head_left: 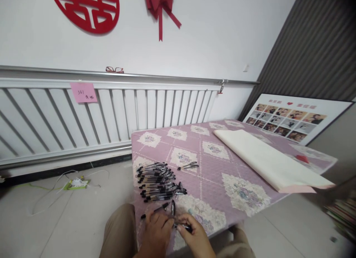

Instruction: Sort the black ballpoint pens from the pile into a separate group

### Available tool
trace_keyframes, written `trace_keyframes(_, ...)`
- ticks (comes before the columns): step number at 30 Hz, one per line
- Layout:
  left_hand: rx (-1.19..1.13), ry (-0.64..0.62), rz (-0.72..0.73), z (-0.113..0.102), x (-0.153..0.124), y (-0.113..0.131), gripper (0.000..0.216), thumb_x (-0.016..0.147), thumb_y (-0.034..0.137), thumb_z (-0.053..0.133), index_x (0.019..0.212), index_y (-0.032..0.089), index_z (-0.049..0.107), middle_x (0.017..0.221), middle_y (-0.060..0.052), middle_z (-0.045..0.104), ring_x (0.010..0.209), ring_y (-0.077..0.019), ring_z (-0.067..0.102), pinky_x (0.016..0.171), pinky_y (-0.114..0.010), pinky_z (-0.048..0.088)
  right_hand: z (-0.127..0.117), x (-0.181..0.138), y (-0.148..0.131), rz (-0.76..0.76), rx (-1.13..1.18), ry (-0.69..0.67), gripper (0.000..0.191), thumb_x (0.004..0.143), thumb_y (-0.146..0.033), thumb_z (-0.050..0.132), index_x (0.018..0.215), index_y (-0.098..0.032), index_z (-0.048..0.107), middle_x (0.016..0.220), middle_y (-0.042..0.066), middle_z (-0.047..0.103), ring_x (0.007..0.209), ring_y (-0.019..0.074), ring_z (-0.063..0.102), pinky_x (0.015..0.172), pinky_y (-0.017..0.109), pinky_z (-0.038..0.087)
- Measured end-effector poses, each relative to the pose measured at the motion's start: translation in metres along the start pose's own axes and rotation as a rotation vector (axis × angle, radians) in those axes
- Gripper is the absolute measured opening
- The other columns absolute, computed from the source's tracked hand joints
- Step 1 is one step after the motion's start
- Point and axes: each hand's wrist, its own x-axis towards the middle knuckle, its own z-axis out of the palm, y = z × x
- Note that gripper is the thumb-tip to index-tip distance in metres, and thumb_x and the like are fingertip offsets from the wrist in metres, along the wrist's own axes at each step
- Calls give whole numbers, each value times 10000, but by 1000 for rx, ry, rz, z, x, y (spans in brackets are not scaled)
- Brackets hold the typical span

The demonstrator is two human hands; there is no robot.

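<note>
Plainly, both hands work close together at the near edge of the cloth (pixel 213 174). The right hand (pixel 194 234) pinches a black pen (pixel 187 227) between thumb and finger. The left hand (pixel 158 228) curls just beside it at 9 o'clock; its knuckles hide what lies beneath, so I cannot tell whether it grips anything. One dark pen (pixel 161 208) shows past its fingers at 11 o'clock, and a glossy black end (pixel 173 208) pokes up between the hands at 12 o'clock.

Counting from the hands, the pile (pixel 157 182) of pens lies at 11 o'clock, most of them side by side. Two pens (pixel 188 165) rest apart from it at 12 o'clock. A folded sheet (pixel 258 154) lies at 2 o'clock, with a photo board (pixel 289 117) beyond. At 11 o'clock a pink note (pixel 84 96) hangs on the radiator (pixel 125 117), glasses (pixel 119 70) sit above it, and a power strip (pixel 78 182) lies on the floor at 10 o'clock.
</note>
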Motion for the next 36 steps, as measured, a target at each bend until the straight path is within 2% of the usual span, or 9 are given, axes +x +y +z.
trace_keyframes(2,-15,-23,-13,-1,0,-1,204,897,188,437,918,268,624,735,22,626,671,-141,578,773,-300,414,-5,2,-3,42,115,68,371,703,-548,616,845,-207,646,713,17,647,716,198,601,679,296,482)
trace_keyframes(5,-29,-54,-47,-4,1,-2,232,887,153,418,938,260,617,776,8,642,679,-150,586,705,-292,422,-8,3,-6,53,118,119,448,736,-621,553,885,-208,642,684,-1,600,662,176,560,629,271,459)
trace_keyframes(9,-45,-113,-76,-8,2,-2,207,862,144,453,942,247,613,812,-6,649,726,-162,600,663,-278,423,-4,4,-11,10,-10,-52,366,802,-549,514,751,-204,625,612,-25,540,586,148,493,563,244,400)
trace_keyframes(14,-56,-214,-129,-7,1,-5,121,854,184,512,845,246,615,780,6,637,692,-159,594,615,-263,411,3,6,-15,-9,-101,-103,356,803,-494,510,599,-202,521,534,-55,437,547,123,418,537,231,334)
trace_keyframes(19,-38,-272,-128,0,-2,-6,102,843,188,532,789,240,600,742,13,622,657,-164,580,603,-272,404,0,8,-18,41,-42,-155,322,807,-477,501,628,-210,491,544,-72,374,525,110,357,517,225,302)
trace_keyframes(25,-66,-320,-128,-4,2,-6,96,848,215,532,785,232,602,769,2,643,720,-188,588,656,-294,420,-12,10,-21,41,-26,-198,275,813,-463,514,704,-211,522,593,-66,400,575,121,387,557,225,322)
trace_keyframes(28,-120,-336,-160,-8,4,-6,120,847,193,512,817,237,620,772,1,655,739,-187,599,674,-294,430,-19,13,-21,49,19,-169,237,795,-455,540,781,-219,553,651,-54,459,617,129,427,584,226,352)
trace_keyframes(32,-166,-298,-160,-11,6,-6,211,854,177,474,970,248,636,819,-9,672,739,-178,600,667,-279,436,-22,18,-11,112,130,-118,241,710,-427,647,807,-216,584,664,-50,491,602,123,434,564,225,354)
trace_keyframes(36,-197,-279,-168,-11,5,-7,240,847,186,466,999,257,637,886,-20,674,786,-192,597,702,-297,443,-23,22,4,199,488,111,309,661,-449,722,804,-216,578,613,-55,502,557,117,457,552,238,391)
